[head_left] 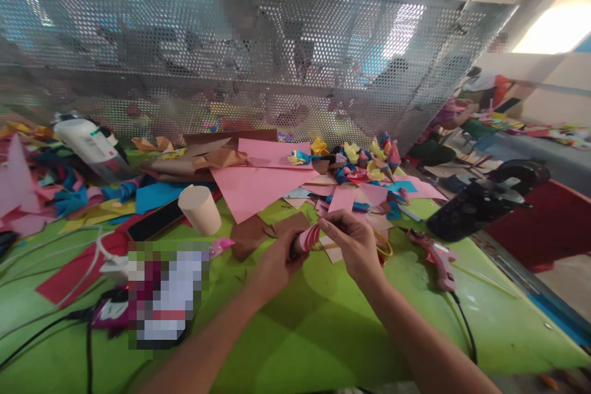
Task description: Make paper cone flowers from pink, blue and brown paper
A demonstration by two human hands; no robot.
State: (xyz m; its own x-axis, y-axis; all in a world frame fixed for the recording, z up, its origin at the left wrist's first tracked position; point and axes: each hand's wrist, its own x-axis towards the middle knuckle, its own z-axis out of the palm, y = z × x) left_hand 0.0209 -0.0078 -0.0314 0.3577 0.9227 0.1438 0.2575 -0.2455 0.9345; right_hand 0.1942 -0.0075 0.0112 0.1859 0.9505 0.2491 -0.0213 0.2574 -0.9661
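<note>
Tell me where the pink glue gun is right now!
In the head view, the pink glue gun lies on the right side of the green table, to the right of the right hand and just nearer than the black bottle.

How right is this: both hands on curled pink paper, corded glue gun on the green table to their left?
Wrong side. Left hand and right hand are on the curled pink paper, but the head view shows the corded glue gun on the green table to their right.
</note>
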